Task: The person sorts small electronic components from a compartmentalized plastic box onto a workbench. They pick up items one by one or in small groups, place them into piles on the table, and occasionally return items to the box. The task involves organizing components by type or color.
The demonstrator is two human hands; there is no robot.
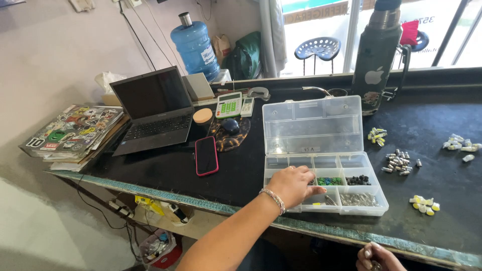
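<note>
On the black tabletop (211, 170) sits a clear plastic box (326, 188) with its lid up, close to the front edge. The left hand (293, 184) reaches into the front-left part of the box, fingers curled down over the small parts there; it is hard to tell if they pinch one. The right hand (379, 257) is low, below the tabletop edge, closed around something small and shiny. The box could get pushed off the edge if the left hand bumps it. Tiny parts could drop to the floor from the right hand. The little piles (399, 163) lie loose beside the box, and a sleeve or arm could sweep and mix them. The phone (206, 155) lies well apart.
</note>
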